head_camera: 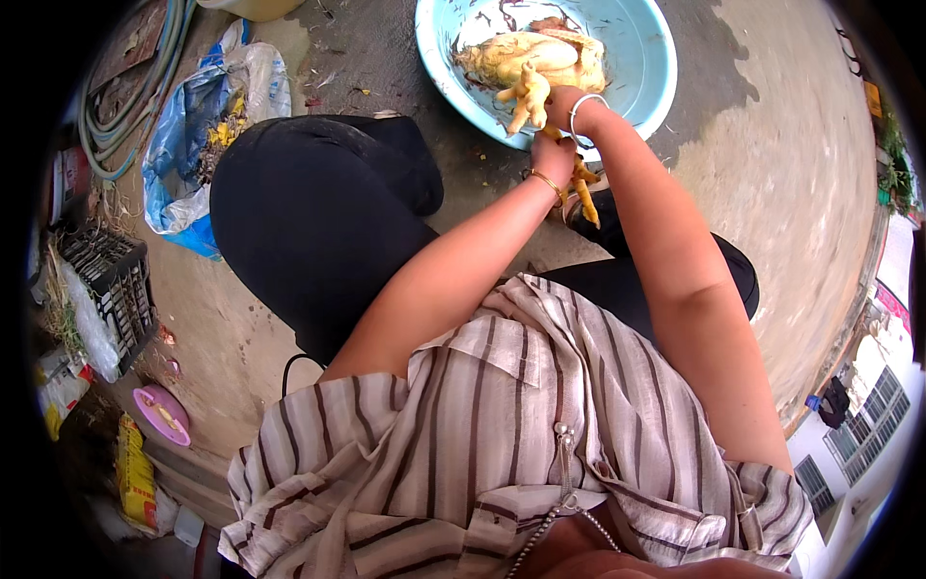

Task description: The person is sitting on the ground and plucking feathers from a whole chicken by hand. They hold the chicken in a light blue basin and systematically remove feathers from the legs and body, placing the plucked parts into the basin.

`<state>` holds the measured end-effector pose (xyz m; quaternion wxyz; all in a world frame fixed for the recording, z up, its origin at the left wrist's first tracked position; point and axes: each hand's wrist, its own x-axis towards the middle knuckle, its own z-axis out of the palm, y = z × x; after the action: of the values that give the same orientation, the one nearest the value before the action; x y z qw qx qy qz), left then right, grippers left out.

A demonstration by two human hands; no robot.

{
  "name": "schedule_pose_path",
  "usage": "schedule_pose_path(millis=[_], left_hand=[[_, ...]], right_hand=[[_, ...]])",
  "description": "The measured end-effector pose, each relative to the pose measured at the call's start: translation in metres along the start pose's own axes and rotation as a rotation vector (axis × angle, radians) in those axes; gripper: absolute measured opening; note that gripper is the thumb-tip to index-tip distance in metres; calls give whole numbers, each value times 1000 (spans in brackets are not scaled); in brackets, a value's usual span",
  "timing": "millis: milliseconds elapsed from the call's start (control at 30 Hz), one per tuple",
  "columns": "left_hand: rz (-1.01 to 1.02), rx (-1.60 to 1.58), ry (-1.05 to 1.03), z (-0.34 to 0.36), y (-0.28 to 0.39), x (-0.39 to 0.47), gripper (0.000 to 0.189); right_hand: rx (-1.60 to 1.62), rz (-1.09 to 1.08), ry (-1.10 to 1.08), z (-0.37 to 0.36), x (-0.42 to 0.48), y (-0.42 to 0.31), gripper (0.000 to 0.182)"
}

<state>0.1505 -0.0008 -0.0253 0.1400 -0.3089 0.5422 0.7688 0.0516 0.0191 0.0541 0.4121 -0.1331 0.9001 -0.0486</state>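
Observation:
A plucked chicken (535,59) lies in a round light-blue basin (655,101), its pale yellow skin showing, with dark wet feathers around it. My left hand (553,158), wearing a gold-coloured bracelet, is closed around a yellow chicken leg at the near rim; toes (587,195) stick out below it. Just above, my right hand (566,107), with a silver bangle at the wrist, is bent over the leg, its fingers mostly hidden. The other chicken foot (529,98) points up beside my right hand, toes curled. Whether my right fingers pinch the skin cannot be made out.
Left of my knee stands an open blue-and-white plastic bag (173,155) holding yellow scraps and feathers. Beyond it lies a coiled hose (98,137). A black crate (119,297) and a pink basin (163,415) sit further left. Wet concrete (347,65) surrounds the blue basin.

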Motion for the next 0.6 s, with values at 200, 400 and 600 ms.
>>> schedule_pose_path(millis=[200,400,600], left_hand=[[-44,-81,-111,-8,28,-16,9],[-191,-323,-217,-11,26,-21,14],[-326,-401,-313,-27,36,-29,17]], right_hand=[[105,222,47,0,-3,-1,37],[964,-32,71,29,-10,63,12],[1002,-246,45,30,-9,55,9]])
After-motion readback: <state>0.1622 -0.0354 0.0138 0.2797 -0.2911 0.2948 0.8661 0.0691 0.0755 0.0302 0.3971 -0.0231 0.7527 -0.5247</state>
